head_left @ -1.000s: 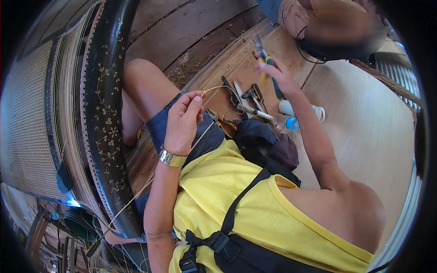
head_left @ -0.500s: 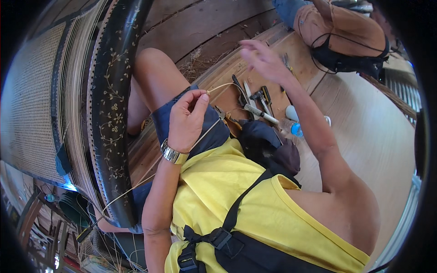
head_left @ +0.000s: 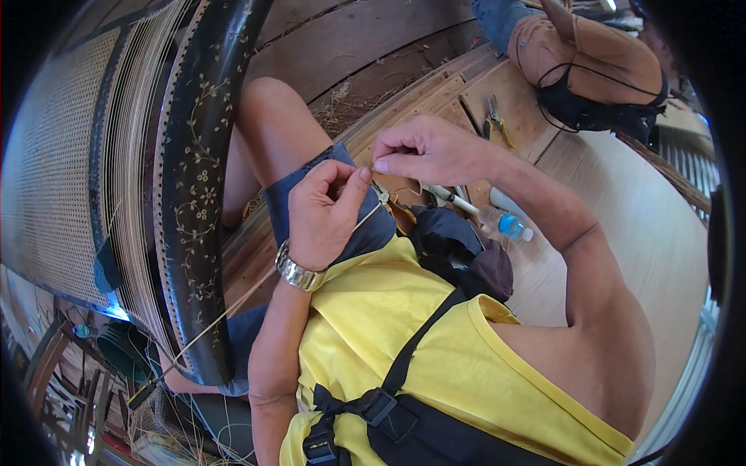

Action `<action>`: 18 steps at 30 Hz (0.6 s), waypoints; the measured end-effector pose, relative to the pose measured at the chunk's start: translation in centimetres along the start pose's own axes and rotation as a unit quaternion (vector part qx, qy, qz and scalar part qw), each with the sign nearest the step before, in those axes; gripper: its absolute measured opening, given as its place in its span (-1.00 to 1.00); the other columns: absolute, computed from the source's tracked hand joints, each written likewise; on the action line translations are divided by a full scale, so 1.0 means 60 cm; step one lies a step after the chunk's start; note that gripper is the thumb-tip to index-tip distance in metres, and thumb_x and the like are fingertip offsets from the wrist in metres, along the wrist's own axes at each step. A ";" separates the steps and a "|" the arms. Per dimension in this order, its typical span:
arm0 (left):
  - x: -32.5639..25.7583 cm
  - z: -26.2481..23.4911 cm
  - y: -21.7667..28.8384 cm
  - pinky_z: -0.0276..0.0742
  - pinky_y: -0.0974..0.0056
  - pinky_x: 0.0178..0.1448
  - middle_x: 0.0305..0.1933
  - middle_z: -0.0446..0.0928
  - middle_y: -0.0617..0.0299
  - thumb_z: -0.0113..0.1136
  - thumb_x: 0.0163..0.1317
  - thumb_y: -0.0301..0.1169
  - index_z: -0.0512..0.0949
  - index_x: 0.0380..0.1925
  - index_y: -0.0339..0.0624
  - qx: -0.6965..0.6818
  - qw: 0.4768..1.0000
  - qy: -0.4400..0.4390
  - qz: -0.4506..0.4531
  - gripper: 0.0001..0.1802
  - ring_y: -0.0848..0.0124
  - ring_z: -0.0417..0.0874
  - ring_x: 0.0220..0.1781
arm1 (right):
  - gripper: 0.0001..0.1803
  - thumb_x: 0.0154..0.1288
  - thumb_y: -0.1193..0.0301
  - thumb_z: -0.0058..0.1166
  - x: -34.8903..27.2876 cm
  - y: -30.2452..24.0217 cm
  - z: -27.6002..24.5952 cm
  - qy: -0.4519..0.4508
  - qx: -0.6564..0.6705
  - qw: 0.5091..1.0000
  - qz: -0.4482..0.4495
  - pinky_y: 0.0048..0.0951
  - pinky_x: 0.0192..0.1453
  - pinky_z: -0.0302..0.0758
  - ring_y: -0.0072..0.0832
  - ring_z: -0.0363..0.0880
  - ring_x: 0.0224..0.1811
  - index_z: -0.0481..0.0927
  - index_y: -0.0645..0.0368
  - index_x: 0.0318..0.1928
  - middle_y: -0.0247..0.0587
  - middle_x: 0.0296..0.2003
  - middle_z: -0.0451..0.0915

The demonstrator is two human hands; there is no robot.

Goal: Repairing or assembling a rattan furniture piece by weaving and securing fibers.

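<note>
My left hand, with a metal watch on its wrist, is closed in a pinch on a thin pale cane strand. My right hand is closed too, thumb and finger pinching the strand beside the left fingertips; the fingers hide most of that short stretch. The strand runs down-left behind my left wrist, across a black curved frame painted with gold flowers. A thin tool with a dark handle sticks out past the frame's lower end. Many parallel strands stretch along the frame, beside a woven cane panel.
Pliers with yellow handles lie on the wooden board beyond my right hand. A water bottle with a blue label and a dark cloth bag are at my right side. Another person sits at the upper right.
My right hand has come down and left from above the tools, its fingers closing beside the left fingertips. My left hand has stayed nearly in place, still holding the strand.
</note>
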State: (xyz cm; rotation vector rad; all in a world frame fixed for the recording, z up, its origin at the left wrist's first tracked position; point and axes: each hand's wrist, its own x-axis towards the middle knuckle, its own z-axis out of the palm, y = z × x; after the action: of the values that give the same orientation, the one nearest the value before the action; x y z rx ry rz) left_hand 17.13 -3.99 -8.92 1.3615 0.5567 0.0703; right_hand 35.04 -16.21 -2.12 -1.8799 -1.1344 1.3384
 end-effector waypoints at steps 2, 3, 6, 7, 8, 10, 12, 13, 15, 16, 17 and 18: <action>-0.004 0.003 0.004 0.38 0.35 -0.43 -0.54 0.53 0.20 0.32 0.28 -0.36 0.60 -0.42 -0.32 0.094 0.991 0.044 0.079 -0.78 0.49 0.46 -0.55 | -0.80 0.34 0.36 0.14 -0.004 0.000 0.004 0.013 -0.020 1.000 -0.006 -0.45 -0.33 0.41 -0.62 0.45 -0.45 0.63 0.27 -0.23 -0.28 -0.50 0.55; -0.005 -0.003 0.008 0.37 0.43 -0.38 -0.55 0.50 0.31 0.30 0.32 -0.40 0.63 -0.35 -0.30 0.126 0.987 0.041 0.095 -0.83 0.61 0.43 -0.48 | -0.80 0.34 0.35 0.15 0.003 -0.001 0.009 0.030 -0.038 0.999 -0.018 -0.46 -0.33 0.41 -0.60 0.47 -0.44 0.63 0.27 -0.23 -0.29 -0.50 0.55; -0.006 -0.028 0.023 0.46 0.26 -0.31 -0.47 0.61 0.03 0.28 0.30 -0.29 0.66 -0.35 -0.30 0.157 0.986 -0.018 0.061 -0.75 0.32 0.57 -0.46 | -0.82 0.34 0.37 0.17 -0.001 -0.021 -0.009 0.008 -0.049 0.998 0.046 -0.44 -0.30 0.43 -0.55 0.51 -0.37 0.64 0.26 -0.25 -0.27 -0.46 0.56; -0.016 -0.041 0.041 0.48 0.13 -0.21 -0.41 0.61 -0.06 0.28 0.27 -0.25 0.67 -0.38 -0.27 0.237 0.967 -0.009 0.096 -0.73 0.10 0.58 -0.38 | -0.83 0.34 0.38 0.17 -0.006 -0.031 -0.022 0.031 -0.061 0.997 0.040 -0.43 -0.29 0.43 -0.54 0.51 -0.35 0.65 0.25 -0.26 -0.27 -0.45 0.57; -0.029 -0.056 0.060 0.46 0.04 -0.14 -0.40 0.62 -0.04 0.27 0.24 -0.24 0.67 -0.43 -0.24 0.254 0.965 -0.021 0.067 -0.74 -0.02 0.56 -0.31 | -0.86 0.32 0.40 0.19 -0.005 -0.047 -0.054 0.005 -0.142 0.990 -0.026 -0.45 -0.26 0.42 -0.57 0.50 -0.31 0.66 0.24 -0.29 -0.28 -0.41 0.56; -0.060 -0.076 0.083 0.47 0.01 -0.16 -0.46 0.60 -0.04 0.28 0.23 -0.27 0.64 -0.46 -0.23 0.286 0.945 0.056 0.149 -0.76 -0.04 0.58 -0.31 | -0.83 0.29 0.41 0.21 -0.009 -0.058 -0.104 0.007 -0.022 0.999 0.037 -0.52 -0.22 0.33 -0.61 0.39 -0.35 0.55 0.23 -0.36 -0.41 -0.41 0.39; -0.079 -0.099 0.119 0.49 0.05 -0.22 -0.46 0.60 -0.04 0.28 0.25 -0.27 0.62 -0.43 -0.25 0.249 0.955 0.058 0.149 -0.75 -0.02 0.60 -0.34 | -0.82 0.35 0.40 0.14 -0.015 -0.060 -0.174 -0.019 -0.057 0.994 -0.096 -0.56 -0.18 0.30 -0.67 0.30 -0.37 0.48 0.17 -0.39 -0.43 -0.41 0.30; -0.091 -0.114 0.137 0.49 0.05 -0.22 -0.46 0.60 -0.04 0.28 0.25 -0.27 0.62 -0.43 -0.25 0.255 0.953 0.080 0.145 -0.75 -0.02 0.60 -0.34 | -0.82 0.35 0.40 0.14 -0.008 -0.061 -0.177 -0.035 -0.060 0.991 -0.112 -0.56 -0.18 0.30 -0.67 0.30 -0.37 0.48 0.17 -0.39 -0.43 -0.41 0.30; -0.122 -0.157 0.177 0.50 0.10 -0.31 -0.45 0.60 -0.03 0.27 0.28 -0.27 0.59 -0.41 -0.28 0.217 0.970 0.055 0.094 -0.73 -0.01 0.61 -0.39 | -0.84 0.43 0.37 0.05 0.007 -0.068 -0.180 0.037 0.125 0.976 -0.176 -0.58 -0.14 0.29 -0.70 0.26 -0.40 0.45 0.13 -0.32 -0.43 -0.39 0.26; -0.133 -0.188 0.200 0.49 0.15 -0.37 -0.47 0.57 -0.03 0.26 0.31 -0.25 0.59 -0.38 -0.28 0.234 0.962 0.058 0.130 -0.72 0.01 0.59 -0.47 | -0.84 0.43 0.37 0.05 0.018 -0.068 -0.188 0.025 0.121 0.975 -0.186 -0.58 -0.14 0.29 -0.70 0.26 -0.40 0.45 0.13 -0.32 -0.43 -0.39 0.26; -0.138 -0.220 0.211 0.49 0.16 -0.37 -0.50 0.58 0.01 0.24 0.33 -0.23 0.60 -0.36 -0.28 0.277 0.948 0.064 0.145 -0.71 0.11 0.59 -0.50 | -0.84 0.46 0.35 0.02 0.030 -0.064 -0.197 0.012 0.170 0.970 -0.175 -0.57 -0.15 0.30 -0.70 0.25 -0.41 0.43 0.12 -0.28 -0.43 -0.37 0.25; -0.138 -0.253 0.218 0.49 0.18 -0.37 -0.52 0.59 0.05 0.22 0.35 -0.21 0.61 -0.35 -0.27 0.317 0.933 0.067 0.157 -0.69 0.22 0.59 -0.53 | -0.84 0.49 0.33 -0.01 0.039 -0.060 -0.200 0.001 0.218 0.963 -0.158 -0.57 -0.16 0.31 -0.70 0.24 -0.43 0.40 0.11 -0.25 -0.44 -0.36 0.23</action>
State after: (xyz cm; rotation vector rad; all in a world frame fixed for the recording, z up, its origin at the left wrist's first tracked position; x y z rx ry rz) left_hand 7.09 9.71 4.61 2.0849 0.4861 0.2630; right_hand 45.48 -12.08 3.86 -1.3237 -0.9880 1.2762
